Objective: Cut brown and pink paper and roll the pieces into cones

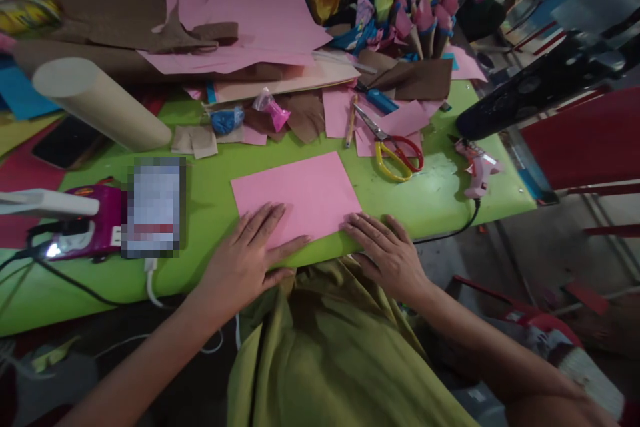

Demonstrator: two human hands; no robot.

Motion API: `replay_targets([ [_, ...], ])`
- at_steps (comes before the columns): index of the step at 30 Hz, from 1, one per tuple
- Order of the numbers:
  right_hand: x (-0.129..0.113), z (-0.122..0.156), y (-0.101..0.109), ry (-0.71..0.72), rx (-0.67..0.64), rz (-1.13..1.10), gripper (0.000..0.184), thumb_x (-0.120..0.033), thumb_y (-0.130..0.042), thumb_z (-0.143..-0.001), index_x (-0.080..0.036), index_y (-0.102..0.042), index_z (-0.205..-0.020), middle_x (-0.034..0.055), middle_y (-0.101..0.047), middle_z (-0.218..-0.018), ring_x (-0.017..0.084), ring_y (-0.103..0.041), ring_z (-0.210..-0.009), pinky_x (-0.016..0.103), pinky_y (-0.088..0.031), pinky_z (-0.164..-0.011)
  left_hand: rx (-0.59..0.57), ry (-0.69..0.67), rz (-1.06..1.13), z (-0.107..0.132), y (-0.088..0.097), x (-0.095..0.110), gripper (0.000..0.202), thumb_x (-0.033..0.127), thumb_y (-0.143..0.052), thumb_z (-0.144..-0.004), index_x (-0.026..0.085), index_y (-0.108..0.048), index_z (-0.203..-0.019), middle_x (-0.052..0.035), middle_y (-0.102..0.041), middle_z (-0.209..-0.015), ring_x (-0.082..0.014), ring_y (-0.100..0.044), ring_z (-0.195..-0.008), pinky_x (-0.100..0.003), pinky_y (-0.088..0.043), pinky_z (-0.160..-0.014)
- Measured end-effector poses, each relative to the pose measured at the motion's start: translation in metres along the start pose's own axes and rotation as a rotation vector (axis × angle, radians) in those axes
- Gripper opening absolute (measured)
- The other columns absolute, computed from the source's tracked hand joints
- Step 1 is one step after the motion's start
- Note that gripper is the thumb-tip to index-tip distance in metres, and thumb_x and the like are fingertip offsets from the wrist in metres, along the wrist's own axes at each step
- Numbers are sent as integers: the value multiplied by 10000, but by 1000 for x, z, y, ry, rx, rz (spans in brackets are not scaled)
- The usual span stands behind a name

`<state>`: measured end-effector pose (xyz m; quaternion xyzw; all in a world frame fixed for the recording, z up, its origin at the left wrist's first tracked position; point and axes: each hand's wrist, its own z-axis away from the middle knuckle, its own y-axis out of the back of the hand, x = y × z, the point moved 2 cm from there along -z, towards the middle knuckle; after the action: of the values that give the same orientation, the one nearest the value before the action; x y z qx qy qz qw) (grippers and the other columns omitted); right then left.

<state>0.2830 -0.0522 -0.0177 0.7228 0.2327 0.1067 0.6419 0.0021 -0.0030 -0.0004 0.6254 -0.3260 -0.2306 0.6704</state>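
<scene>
A pink sheet of paper [300,190] lies flat near the front edge of the green table [210,227]. My left hand [253,247] rests on its lower left part, fingers stretched out and slightly apart. At the sheet's right corner, my right hand [383,247] touches the edge with its fingertips, fingers extended over the table's rim. Neither hand grips anything. Just beyond the sheet are scissors [393,147] with red and yellow handles and a pencil [351,121], among pink paper scraps.
A glue gun [480,170] with a cord lies at right, near a black cylinder [535,90]. On the left are a cardboard tube [100,103], a phone on a cable [154,207] and a purple power strip [100,220]. Brown and pink paper and paper flowers [430,7] fill the back.
</scene>
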Motion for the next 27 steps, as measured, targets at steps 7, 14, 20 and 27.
replay_targets([
  [7,0,-4,4,11,14,-26,570,-307,-503,-1024,-276,-344,-1570,71,-584,-1483,239,-528,-1355,439,-265,-1160,50,92,-111,46,-1,-3,559,343,-531,-992,421,-397,-1529,-60,-438,-1600,-319,-414,-1468,-587,-347,-1161],
  [14,-6,-10,-2,5,38,2,459,-400,-630,-947,-426,-585,-1403,77,-596,-1378,309,-495,-1263,497,-319,-1080,300,135,-108,66,11,13,519,254,-568,-962,258,-504,-1477,-73,-640,-1419,-268,-533,-1377,-473,-348,-1189],
  [20,-15,-15,-3,-28,71,0,458,-391,-631,-942,-433,-591,-1397,93,-575,-1365,318,-485,-1249,506,-351,-1044,191,41,-47,13,-3,46,651,495,-447,-1000,173,-371,-1561,-93,-490,-1564,-259,-418,-1463,-421,-324,-1198],
  [27,4,-6,-5,-23,123,-33,463,-315,-588,-961,-317,-568,-1424,51,-628,-1415,251,-536,-1276,441,-344,-1098,237,2,-152,0,-26,33,641,400,-409,-1015,153,-286,-1593,-73,-467,-1583,-232,-429,-1448,-402,-317,-1181],
])
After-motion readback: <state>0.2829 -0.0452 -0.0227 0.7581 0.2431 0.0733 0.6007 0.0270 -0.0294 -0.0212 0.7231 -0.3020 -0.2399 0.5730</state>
